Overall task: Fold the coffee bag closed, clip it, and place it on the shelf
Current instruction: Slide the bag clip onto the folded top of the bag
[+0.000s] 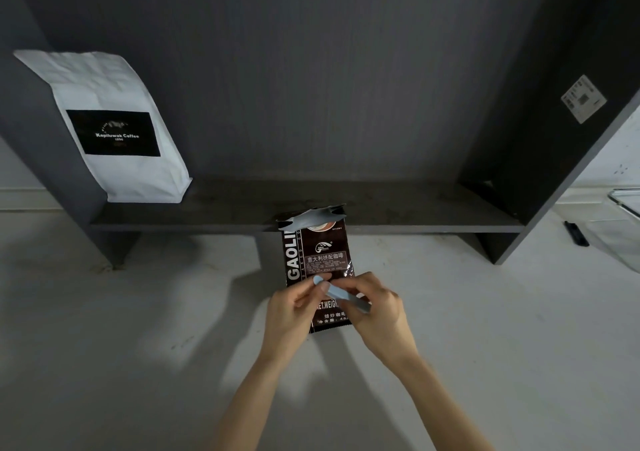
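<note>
Dark coffee bag [317,267] flat on white counter [138,346], torn top open, touching shelf [398,220] front edge. Left hand [294,315] and right hand [377,312] both pinch pale blue clip [341,295] over bag. White coffee bag [114,128] upright on shelf, left.

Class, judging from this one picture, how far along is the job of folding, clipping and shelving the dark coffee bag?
Early. Done: nothing clearly; the dark foil coffee bag lies on the white counter, its torn top open and unfolded. In hand: the left hand and right hand together hold the pale blue plastic clip. Left: fold, clip, then stand it on the dark shelf.
</note>
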{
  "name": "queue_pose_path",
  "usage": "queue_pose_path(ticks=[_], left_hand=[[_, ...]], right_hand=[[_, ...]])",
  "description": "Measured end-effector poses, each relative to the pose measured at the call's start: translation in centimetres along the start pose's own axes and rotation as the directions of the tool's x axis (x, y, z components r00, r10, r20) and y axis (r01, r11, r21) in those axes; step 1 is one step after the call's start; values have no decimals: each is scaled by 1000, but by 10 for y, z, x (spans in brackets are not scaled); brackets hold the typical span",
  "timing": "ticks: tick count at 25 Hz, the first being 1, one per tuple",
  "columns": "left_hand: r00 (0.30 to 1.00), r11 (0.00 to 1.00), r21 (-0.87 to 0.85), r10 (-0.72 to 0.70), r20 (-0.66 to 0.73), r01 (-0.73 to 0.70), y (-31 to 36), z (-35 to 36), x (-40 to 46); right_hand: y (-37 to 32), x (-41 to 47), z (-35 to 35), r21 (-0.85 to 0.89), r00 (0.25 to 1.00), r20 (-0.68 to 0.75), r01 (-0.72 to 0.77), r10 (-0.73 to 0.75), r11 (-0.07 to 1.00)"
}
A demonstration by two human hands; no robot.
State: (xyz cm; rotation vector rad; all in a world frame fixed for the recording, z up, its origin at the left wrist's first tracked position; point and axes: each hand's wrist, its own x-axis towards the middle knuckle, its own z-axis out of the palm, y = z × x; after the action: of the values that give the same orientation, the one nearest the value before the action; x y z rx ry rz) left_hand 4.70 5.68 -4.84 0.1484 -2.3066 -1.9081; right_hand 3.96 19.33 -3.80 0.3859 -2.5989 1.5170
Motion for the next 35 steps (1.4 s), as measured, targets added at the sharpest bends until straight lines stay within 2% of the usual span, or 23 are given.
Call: queue_pose_path(ticks=[5, 10, 13, 18, 21, 24, 29, 32, 35], left_hand=[[997, 989, -149, -33, -69, 23, 0, -2, -5], [980, 922, -361, -179, -84, 137, 4, -3, -6], [953, 849, -468, -301, -47, 245, 6, -5, -5], [910, 775, -515, -415, 26, 367, 3, -14, -1], [924, 792, -499, -380, 49, 352, 1, -17, -4], [947, 817, -506, -321, -2, 276, 3, -23, -4], [962, 838, -503, -269, -48, 210, 5, -31, -1], [965, 847, -494, -256, -54, 197, 5, -35, 0], [964, 843, -503, -257, -66, 191, 5, -40, 3]], right_hand=[[-3, -2, 6, 46, 999, -8, 35, -35, 998], [-3, -3, 9, 59, 997, -17, 79, -78, 995], [-4, -3, 10, 29, 992, -7, 123, -123, 992], [-11, -4, 3, 68, 985, -39, 170, -168, 983], [-12, 0, -10, 20, 980, -50, 195, -193, 981], [-4, -4, -17, -26, 991, -49, 121, -122, 992], [3, -7, -26, 82, 1000, -24, -7, 9, 997], [8, -2, -33, 233, 984, 87, -173, 157, 957], [11, -1, -37, 379, 961, 227, -239, 160, 894]])
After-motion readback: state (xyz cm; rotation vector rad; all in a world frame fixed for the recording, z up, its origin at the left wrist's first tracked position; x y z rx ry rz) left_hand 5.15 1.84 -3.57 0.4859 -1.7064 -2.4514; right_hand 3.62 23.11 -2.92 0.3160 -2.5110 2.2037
